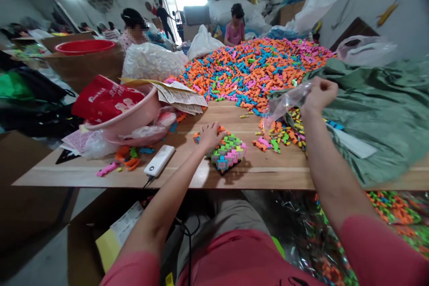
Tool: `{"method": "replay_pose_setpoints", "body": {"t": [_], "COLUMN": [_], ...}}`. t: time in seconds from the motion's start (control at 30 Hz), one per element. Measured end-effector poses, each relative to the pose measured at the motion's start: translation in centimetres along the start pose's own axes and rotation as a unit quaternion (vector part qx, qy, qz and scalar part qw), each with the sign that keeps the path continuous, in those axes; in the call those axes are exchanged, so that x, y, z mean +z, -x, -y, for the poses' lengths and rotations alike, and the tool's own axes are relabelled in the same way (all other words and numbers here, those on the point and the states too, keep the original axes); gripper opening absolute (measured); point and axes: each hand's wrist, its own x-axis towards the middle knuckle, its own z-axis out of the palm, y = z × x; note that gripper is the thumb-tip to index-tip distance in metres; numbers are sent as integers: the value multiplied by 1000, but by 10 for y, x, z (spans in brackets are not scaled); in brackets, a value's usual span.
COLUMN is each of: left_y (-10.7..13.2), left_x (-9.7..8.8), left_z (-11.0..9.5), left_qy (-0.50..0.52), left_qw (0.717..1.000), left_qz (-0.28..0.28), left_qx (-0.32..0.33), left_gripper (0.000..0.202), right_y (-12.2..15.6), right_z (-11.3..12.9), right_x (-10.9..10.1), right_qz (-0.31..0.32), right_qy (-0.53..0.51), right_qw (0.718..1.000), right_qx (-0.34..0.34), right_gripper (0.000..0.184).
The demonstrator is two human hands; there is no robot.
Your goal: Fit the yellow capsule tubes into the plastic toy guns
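On the wooden worktable (258, 176), a block of interlocked plastic pieces (226, 154) in green, pink, yellow and blue sat near the near edge, a little left of the person's right arm. The left hand (210, 137) rested on the block's far side, its fingers (217, 130) spread and slightly bent, touching the pieces without closing around them. The right hand (319, 96) was raised above the table to the right, its fingers curled shut on a crumpled clear plastic bag (284, 103) that trailed toward the left.

Between and just beyond the hands lay a scatter of loose orange, pink, green and yellow pieces (278, 137). Left of the block were a white power bank (159, 160) with a black cable and a few orange and pink pieces (126, 157). Farther left, a tilted pink plastic basin (134, 116) held a red bag (105, 99), with printed paper sheets (181, 97) beside it. A green tarp (378, 116) covered the right side of the table.

Beyond the table rose a vast heap of orange, blue and pink pieces (251, 69). A person in a pink top (235, 31) sat at its far side, and another person (132, 38) sat far left beside a white sack (152, 61).
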Motion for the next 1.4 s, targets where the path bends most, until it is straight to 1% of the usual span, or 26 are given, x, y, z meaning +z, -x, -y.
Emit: {"method": "replay_pose_setpoints", "body": {"t": [0.03, 0.07, 0.13, 0.17, 0.2, 0.23, 0.3, 0.33, 0.37, 0.4, 0.5, 0.57, 0.63, 0.7, 0.8, 0.9, 0.93, 0.97, 1.0, 1.03, 1.1, 1.13, 1.2, 1.3, 1.33, 1.4], "left_y": [4, 6, 7, 4, 0, -5, -15, -19, -22, -23, -15, -6, 1, 4, 5, 9, 10, 12, 14, 15, 15, 13, 6, -8, -12, -19], "left_x": [2, 4, 6, 5, 3, 0, -11, -19, -26, -33, -48, -52, -53, -52, -48, -41, -39, -37, -38, -39, -45, -48, -55, -58, -56, -52], "left_z": [-2, -5, -11, -14, -16, -17, -15, -13, -9, -5, 5, 7, 5, 3, 1, 3, 3, 3, 3, 2, -3, -5, -8, -7, -5, 1], "left_qy": [18, 43, 116, 160, 204, 243, 287, 292, 292, 287, 265, 249, 237, 228, 214, 206, 205, 203, 196, 184, 136, 101, 22, -65, -80, -103], "left_qw": [999, 998, 992, 986, 975, 961, 935, 929, 930, 938, 961, 967, 969, 967, 965, 966, 966, 966, 966, 966, 967, 968, 977, 987, 988, 985], "left_qz": [11, 18, 1, -31, -76, -126, -208, -224, -214, -182, -60, -46, -75, -101, -126, -109, -103, -107, -126, -155, -215, -227, -198, -113, -98, -100], "left_qx": [25, 42, 52, 45, 34, 25, 31, 44, 58, 68, 51, 19, -12, -44, -87, -114, -121, -123, -114, -91, -12, 29, 78, 91, 92, 93], "left_gripper": [58, 61, 67, 70, 73, 77, 89, 94, 95, 90, 48, 24, 10, 6, 6, 8, 5, 9, 25, 46, 83, 91, 85, 66, 59, 40], "right_y": [6, 16, 48, 68, 91, 114, 156, 174, 189, 200, 214, 214, 212, 211, 210, 208, 207, 206, 206, 206, 209, 211, 214, 216, 217, 218], "right_z": [-1, -1, 0, 1, 2, 2, 3, 3, 3, 3, -1, -3, -5, -6, -4, -3, -3, -3, -3, -4, -6, -6, -7, -7, -6, -5], "right_x": [12, 25, 51, 63, 73, 81, 90, 92, 92, 91, 85, 81, 79, 79, 80, 80, 80, 79, 78, 78, 77, 77, 78, 81, 81, 81], "right_qz": [5, 33, 162, 240, 322, 404, 545, 588, 618, 635, 640, 639, 646, 638, 593, 539, 525, 519, 522, 537, 576, 592, 602, 607, 612, 622], "right_qy": [25, 50, 66, 67, 62, 60, 71, 74, 75, 75, 91, 112, 124, 137, 159, 170, 173, 176, 179, 181, 191, 201, 226, 241, 241, 252], "right_qw": [999, 997, 980, 962, 936, 900, 812, 777, 750, 735, 735, 736, 728, 733, 769, 812, 821, 823, 817, 802, 752, 725, 680, 640, 628, 600], "right_qx": [-31, -54, -90, -110, -131, -153, -196, -212, -223, -227, -206, -194, -194, -193, -177, -146, -143, -149, -165, -190, -256, -290, -352, -404, -415, -435], "right_gripper": [28, 26, 20, 17, 13, 10, 8, 8, 9, 9, 13, 19, 25, 29, 29, 24, 23, 22, 20, 18, 11, 9, 11, 13, 14, 17]}}
